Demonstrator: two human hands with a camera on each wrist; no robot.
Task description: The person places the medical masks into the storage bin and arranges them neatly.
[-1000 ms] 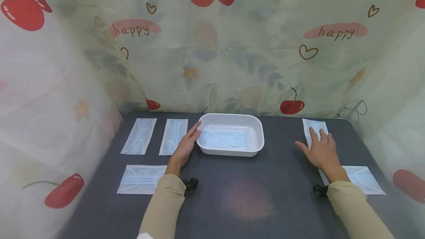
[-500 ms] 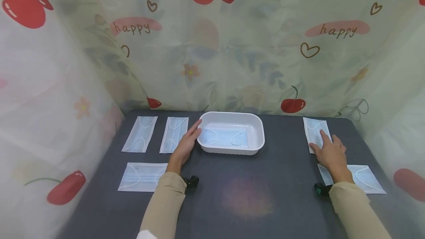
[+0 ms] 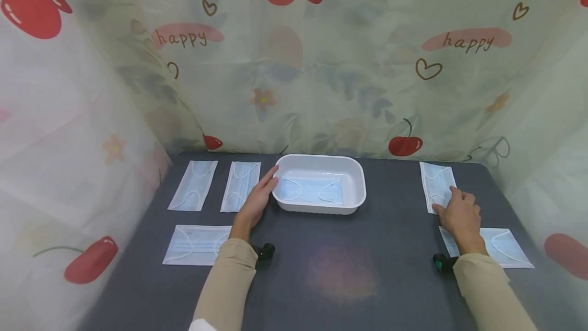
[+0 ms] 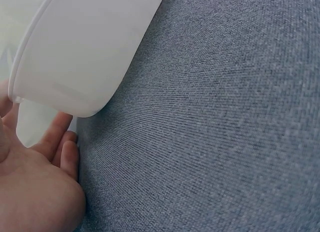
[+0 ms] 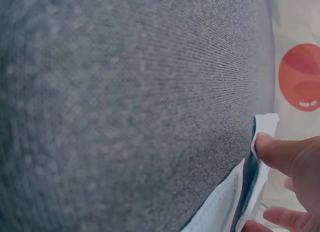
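Observation:
My left hand [image 3: 254, 202] rests at the left end of a white plastic tray [image 3: 317, 209], its fingers extended along the rim. Inside the tray lies one pale blue face mask [image 3: 310, 191] with white ear loops. Over at the right, my right hand [image 3: 461, 218] pinches the near end of another face mask [image 3: 435, 178]. In the right wrist view the thumb [image 5: 275, 153] presses on this mask's edge, with the other fingers on the far side. A further face mask [image 3: 507, 248] lies partly hidden under the right wrist.
On the left of the dark grey table [image 3: 335, 254] are two upright-lying masks, an outer one [image 3: 193, 186] and an inner one [image 3: 240, 186]. A sideways mask [image 3: 195, 245] lies nearer, partly covered by the left sleeve. A printed curtain [image 3: 321, 80] encloses the back and sides.
My right hand has drawn back from over the upper right mask to its near end, and thumb and fingers have closed together there. The left hand stays at the tray.

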